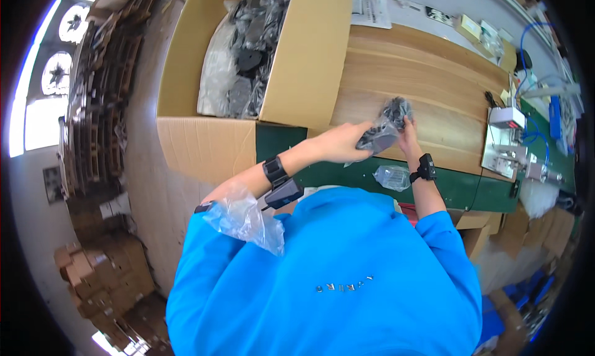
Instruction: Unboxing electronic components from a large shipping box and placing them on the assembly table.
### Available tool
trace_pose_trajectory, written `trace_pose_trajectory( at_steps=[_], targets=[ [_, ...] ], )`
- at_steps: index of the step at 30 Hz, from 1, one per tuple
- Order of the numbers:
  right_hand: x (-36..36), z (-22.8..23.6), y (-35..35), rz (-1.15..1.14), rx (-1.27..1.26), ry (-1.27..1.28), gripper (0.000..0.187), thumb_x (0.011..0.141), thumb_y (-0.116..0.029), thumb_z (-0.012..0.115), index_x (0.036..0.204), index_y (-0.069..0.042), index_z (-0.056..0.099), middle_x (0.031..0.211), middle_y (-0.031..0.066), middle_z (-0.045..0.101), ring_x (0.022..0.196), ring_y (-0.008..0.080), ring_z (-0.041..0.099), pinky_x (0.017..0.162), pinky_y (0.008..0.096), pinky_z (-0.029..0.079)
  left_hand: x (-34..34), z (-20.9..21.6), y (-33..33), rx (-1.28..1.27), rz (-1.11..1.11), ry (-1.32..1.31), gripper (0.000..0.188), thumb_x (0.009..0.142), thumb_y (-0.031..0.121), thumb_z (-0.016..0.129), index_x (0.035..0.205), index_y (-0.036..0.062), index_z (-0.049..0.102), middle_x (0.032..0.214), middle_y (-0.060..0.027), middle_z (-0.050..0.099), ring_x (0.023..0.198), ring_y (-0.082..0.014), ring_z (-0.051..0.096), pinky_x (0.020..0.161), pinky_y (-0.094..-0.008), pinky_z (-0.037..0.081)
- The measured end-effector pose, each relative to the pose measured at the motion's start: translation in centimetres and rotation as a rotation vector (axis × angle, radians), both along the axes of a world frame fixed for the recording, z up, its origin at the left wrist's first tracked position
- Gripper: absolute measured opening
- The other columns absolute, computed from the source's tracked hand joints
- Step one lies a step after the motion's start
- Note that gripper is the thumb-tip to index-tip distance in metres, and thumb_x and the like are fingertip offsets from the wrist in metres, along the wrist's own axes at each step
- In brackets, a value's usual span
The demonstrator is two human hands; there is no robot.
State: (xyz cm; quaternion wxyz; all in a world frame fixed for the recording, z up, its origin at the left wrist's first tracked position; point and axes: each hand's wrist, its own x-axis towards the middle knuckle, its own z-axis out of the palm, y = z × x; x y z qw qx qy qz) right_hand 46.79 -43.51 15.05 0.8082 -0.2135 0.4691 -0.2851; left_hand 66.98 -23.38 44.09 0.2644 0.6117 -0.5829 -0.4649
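The bright blue fabric sweatshirt (334, 257) of the person fills the lower middle, with a crumpled clear plastic bag (248, 219) lying over its left sleeve. Beyond it, both hands meet above the near edge of a brown wood-grain counter (434, 77) — and between them is a lumpy black bundle in clear plastic wrapping (379, 138). The left hand (339, 142) reaches in from the side, its grip closed on the bundle's near end; the right hand (409, 137) has its grip narrow around the far end, fingers against the wrapping. Just below, near the right wrist, lies a clear plastic packet (392, 177). Left of the hands stands a large open brown cardboard box (310, 52), holding many dark plastic-wrapped pieces (251, 61). At the counter's right end sits a silver metal device with a white box-shaped unit (507, 117).
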Motion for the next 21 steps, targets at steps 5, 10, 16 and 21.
trace_pose_trajectory(
  at_steps=[5, 10, 16, 21],
  targets=[
    [-3.2, -4.5, -2.9, 0.009, 0.042, -0.184, 0.080, 0.097, -0.017, 0.058, 0.156, -0.024, 0.003, 0.142, 0.0181, 0.043, 0.121, 0.0343, 0.054, 0.096, 0.0522, 0.050, -2.2, 2.1, -1.4, -0.040, 0.214, 0.150, 0.052, 0.085, 0.026, 0.070, 0.123, -0.0033, 0.050, 0.088, -0.0255, 0.070, 0.083, -0.0384, 0.070, 0.076, -0.0444, 0.055],
    [-2.3, 1.9, -3.4, -0.064, -0.177, 0.541, 0.055, 0.097, -0.024, 0.056, 0.146, -0.014, 0.032, 0.136, 0.0144, 0.050, 0.121, 0.0280, 0.053, 0.097, 0.0451, 0.046, -2.4, 0.8, -2.2, 0.023, 0.095, -0.028, 0.050, 0.082, 0.024, 0.069, 0.120, -0.0028, 0.050, 0.089, -0.0262, 0.069, 0.084, -0.0423, 0.068, 0.076, -0.0489, 0.054],
    [2.0, 31.9, 3.5, -0.210, -0.954, 0.129, 0.047, 0.098, -0.030, 0.054, 0.138, -0.006, 0.046, 0.137, 0.0122, 0.054, 0.127, 0.0239, 0.049, 0.103, 0.0416, 0.039, -1.7, -4.4, -0.6, 0.124, -0.098, -0.320, 0.064, 0.076, 0.021, 0.070, 0.132, -0.0011, 0.048, 0.109, -0.0275, 0.066, 0.102, -0.0429, 0.064, 0.086, -0.0506, 0.052],
    [7.5, 37.9, 15.5, 0.888, -1.456, -0.155, 0.036, 0.079, -0.024, 0.079, 0.106, -0.009, 0.063, 0.125, 0.0098, 0.062, 0.122, 0.0324, 0.053, 0.104, 0.0503, 0.040, -3.9, -6.0, -0.6, 0.084, -0.128, -0.157, 0.065, 0.075, 0.020, 0.070, 0.134, -0.0004, 0.048, 0.108, -0.0270, 0.067, 0.101, -0.0432, 0.065, 0.087, -0.0498, 0.052]
  ],
)
